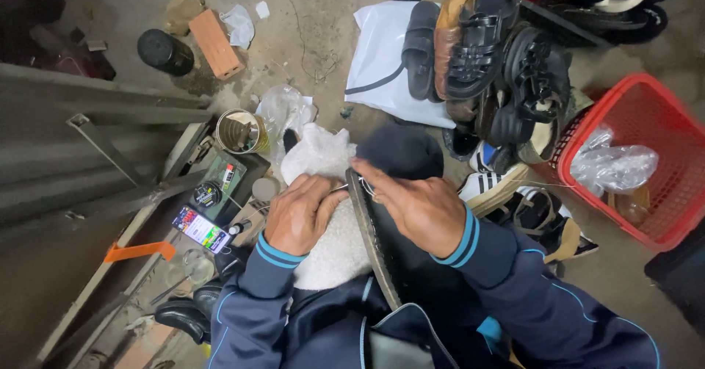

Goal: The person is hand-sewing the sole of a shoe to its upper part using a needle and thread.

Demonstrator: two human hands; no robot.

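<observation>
Head view: a dark shoe (374,240) is held sole-edge up on a white cloth (334,248) over the lap. The left hand (299,215) is closed around its near side; the right hand (418,207) is pressed flat on the upper, thin thread (365,187) apparently pinched. The shoe is judged light, with a stiff sole and soft upper, best gripped along the sole rim. A shoe pile (499,82) and red basket (661,127) lie beyond.

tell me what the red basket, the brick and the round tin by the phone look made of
Red basket: looks like moulded plastic, going by its even glossy colour and lattice walls. Brick: fired clay by its looks, matte orange, blocky with rough edges. Round tin: seems to be metal, with a shiny thin rim and reflective inner wall; what it holds is unclear.
</observation>
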